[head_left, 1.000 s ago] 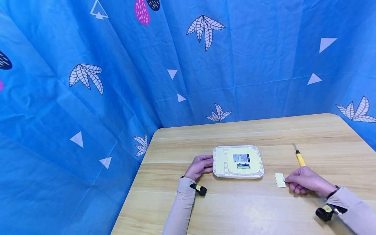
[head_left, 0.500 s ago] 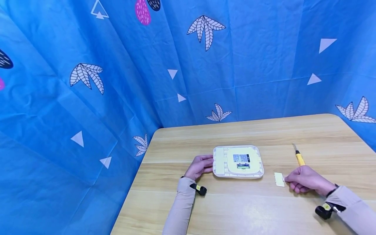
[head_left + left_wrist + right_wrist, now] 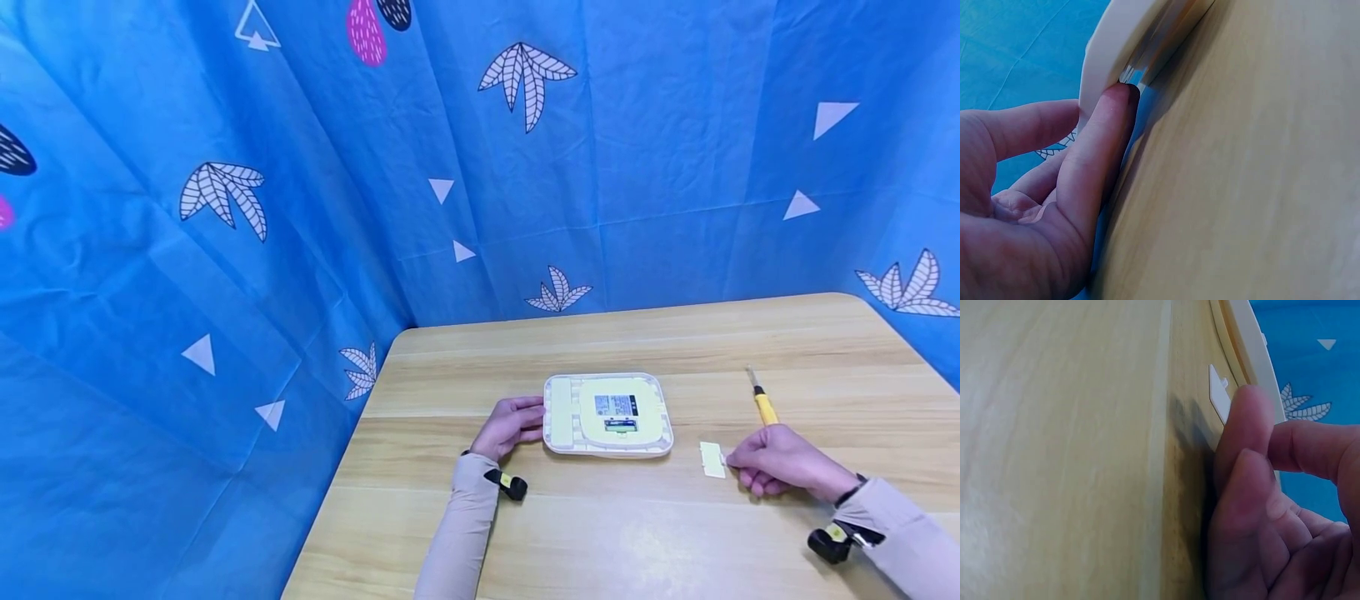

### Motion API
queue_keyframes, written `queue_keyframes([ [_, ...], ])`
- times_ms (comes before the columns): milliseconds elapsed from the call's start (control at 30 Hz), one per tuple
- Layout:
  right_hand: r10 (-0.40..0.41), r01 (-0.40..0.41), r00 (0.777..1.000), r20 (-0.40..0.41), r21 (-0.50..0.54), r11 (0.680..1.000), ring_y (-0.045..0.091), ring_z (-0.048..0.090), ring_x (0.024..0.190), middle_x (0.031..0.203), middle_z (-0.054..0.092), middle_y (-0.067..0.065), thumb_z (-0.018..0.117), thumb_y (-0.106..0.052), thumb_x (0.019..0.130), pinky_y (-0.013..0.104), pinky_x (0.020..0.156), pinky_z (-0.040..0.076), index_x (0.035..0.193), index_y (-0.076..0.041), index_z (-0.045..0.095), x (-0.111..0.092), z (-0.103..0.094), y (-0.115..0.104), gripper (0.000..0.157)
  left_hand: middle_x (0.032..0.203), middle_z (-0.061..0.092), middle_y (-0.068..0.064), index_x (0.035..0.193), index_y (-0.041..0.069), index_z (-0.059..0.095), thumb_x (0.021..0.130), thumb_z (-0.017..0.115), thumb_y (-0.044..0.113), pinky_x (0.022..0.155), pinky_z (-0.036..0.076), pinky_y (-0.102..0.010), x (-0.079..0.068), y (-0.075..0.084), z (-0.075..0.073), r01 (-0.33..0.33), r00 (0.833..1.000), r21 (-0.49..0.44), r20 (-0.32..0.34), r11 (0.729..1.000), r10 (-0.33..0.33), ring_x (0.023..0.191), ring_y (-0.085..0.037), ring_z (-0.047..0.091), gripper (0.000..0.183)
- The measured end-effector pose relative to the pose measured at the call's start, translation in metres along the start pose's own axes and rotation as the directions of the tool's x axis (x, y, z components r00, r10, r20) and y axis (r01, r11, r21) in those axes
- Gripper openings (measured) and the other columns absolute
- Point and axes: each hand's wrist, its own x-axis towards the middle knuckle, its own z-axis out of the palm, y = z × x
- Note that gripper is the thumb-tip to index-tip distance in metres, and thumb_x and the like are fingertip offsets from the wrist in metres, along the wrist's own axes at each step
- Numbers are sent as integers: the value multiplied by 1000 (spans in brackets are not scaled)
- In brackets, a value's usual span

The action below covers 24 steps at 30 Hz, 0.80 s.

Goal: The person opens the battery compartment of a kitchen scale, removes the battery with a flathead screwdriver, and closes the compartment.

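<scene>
A white device [image 3: 564, 417] with rounded corners lies underside up on the table, its battery compartment uncovered and one battery [image 3: 621, 426] inside. My left hand [image 3: 512, 427] grips the device's left edge. In the left wrist view, the thumb [image 3: 1041, 125] is against the rim and a finger [image 3: 1094, 150] reaches under it. To the right of the device, my right hand [image 3: 783, 460] pinches a small pale battery cover [image 3: 712, 460] by its right edge. The cover's small tab shows in the right wrist view, where the fingertips hide its near end.
A yellow-handled screwdriver [image 3: 765, 407] lies just beyond the right hand, its tip pointing away. The wooden table [image 3: 480, 358] ends at a blue patterned curtain [image 3: 637, 167] behind and on the left.
My right hand has shifted the battery cover slightly left and changed its angle a little. My left hand and the device stay in place.
</scene>
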Motion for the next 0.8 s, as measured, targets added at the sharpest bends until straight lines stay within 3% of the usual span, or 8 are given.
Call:
queue_keyframes([
  [267, -72, 68, 996, -51, -89, 994, 10, 67, 61, 75, 71, 7, 61, -14, 101, 26, 53, 62, 102, 10, 69, -5, -6, -6, 25, 130, 68, -27, 141, -8, 56, 100, 65, 5, 90, 66, -34, -1, 1, 1, 6, 1000, 3, 4, 1000, -6, 111, -29, 74, 44],
  [567, -92, 56, 979, -180, -192, 980, 12, 64, 63, 78, 72, 8, 60, -7, 99, 26, 55, 59, 109, 11, 65, -12, -28, -23, 21, 129, 70, -25, 140, -6, 57, 100, 65, 4, 89, 66, -33, 2, -1, -1, 9, 1000, 4, 0, 1000, -9, 108, -26, 75, 43],
  [800, -188, 97, 954, -235, -351, 931, 11, 65, 65, 81, 71, 8, 62, -5, 98, 26, 57, 60, 106, 10, 66, -16, -47, -30, 18, 131, 68, -27, 141, -7, 56, 100, 64, 5, 90, 66, -33, 2, 0, -1, 6, 1000, 2, 4, 1000, -6, 109, -26, 75, 43],
])
